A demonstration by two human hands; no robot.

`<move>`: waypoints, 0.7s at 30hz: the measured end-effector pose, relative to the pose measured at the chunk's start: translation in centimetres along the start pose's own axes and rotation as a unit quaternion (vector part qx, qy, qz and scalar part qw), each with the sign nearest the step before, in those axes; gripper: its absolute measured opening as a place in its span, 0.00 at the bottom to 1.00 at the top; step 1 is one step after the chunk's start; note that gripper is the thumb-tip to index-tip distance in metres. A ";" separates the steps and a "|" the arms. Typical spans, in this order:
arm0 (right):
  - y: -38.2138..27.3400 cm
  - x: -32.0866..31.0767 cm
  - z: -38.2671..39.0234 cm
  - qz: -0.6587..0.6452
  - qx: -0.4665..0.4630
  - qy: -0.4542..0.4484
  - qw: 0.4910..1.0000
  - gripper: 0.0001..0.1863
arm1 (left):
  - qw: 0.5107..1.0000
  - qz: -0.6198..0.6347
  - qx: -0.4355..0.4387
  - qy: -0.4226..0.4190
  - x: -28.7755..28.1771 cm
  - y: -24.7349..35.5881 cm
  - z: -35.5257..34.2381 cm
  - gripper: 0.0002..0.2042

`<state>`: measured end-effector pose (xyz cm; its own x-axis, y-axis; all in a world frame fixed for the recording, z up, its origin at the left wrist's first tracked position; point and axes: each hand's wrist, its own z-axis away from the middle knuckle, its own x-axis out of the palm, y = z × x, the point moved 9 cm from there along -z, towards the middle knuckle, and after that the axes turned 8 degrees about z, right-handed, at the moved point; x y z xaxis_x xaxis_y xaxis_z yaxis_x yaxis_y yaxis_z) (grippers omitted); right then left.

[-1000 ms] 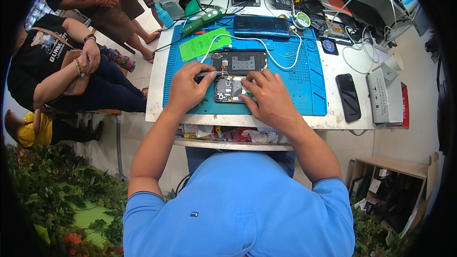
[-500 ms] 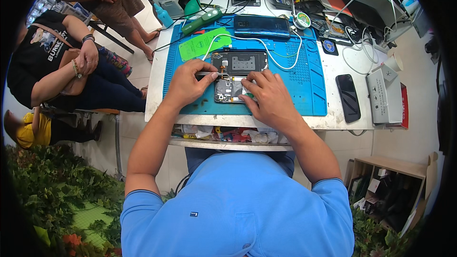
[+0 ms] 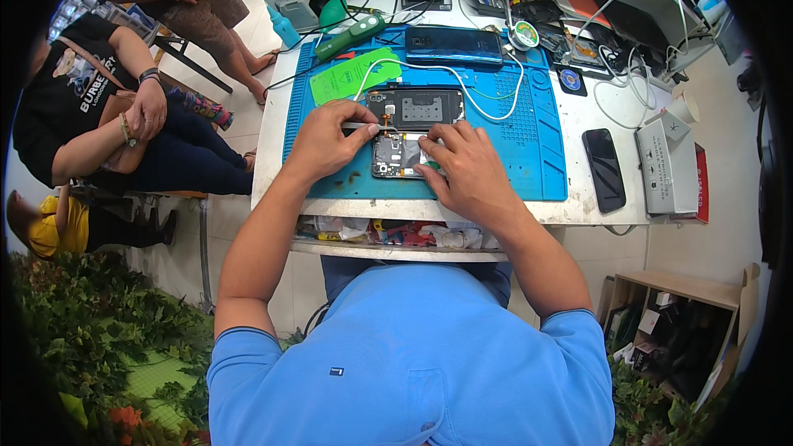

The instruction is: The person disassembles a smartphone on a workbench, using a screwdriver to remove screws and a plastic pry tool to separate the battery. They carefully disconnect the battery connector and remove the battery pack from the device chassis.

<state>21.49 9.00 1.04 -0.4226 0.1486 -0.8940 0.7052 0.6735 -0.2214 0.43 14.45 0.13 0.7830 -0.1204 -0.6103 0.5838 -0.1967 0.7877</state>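
An opened phone lies on the blue work mat [image 3: 545, 169]. Its lower half [image 3: 388, 161] bares a circuit board and a pale battery area. Just beyond it lies the dark back frame [image 3: 421, 107], with a small flex cable at its left side. My left hand [image 3: 330, 139] is closed, thumb and forefinger pinching a thin metal tool [image 3: 355, 125] whose tip reaches the upper left of the board. From the right, my right hand [image 3: 467, 163] grips the lower half with thumb and bent fingers, hiding its right end.
A dark blue phone [image 3: 454, 47], a green card [image 3: 351, 78], a green handheld tool [image 3: 353, 36] and a looped white cable [image 3: 519, 91] lie beyond. On the right are a black phone [image 3: 605, 170] and a white box [image 3: 671, 167]. Two people sit or stand left of the bench.
My hands, the tool and the phone look almost unmoved. The seated person at the left has shifted their arms slightly.
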 end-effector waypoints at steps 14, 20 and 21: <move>-0.2 -0.2 -0.1 0.004 -0.013 0.008 1.000 0.19 | 0.998 -0.009 -0.042 -0.039 -0.1 -0.4 -0.8 0.11; 0.4 -0.3 -1.3 -0.011 -0.010 0.013 1.000 0.13 | 1.000 0.022 -0.017 0.000 -0.5 -0.8 -0.7 0.11; 0.6 -0.3 -1.8 -0.015 -0.004 0.021 1.000 0.13 | 0.999 0.031 -0.002 0.011 -0.5 -0.9 -0.7 0.11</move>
<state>20.95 10.68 1.87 -0.4674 0.1581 -0.8698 0.6877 0.6833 -0.2453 -0.34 15.36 -0.24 0.8225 -0.1103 -0.5579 0.5342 -0.1866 0.8245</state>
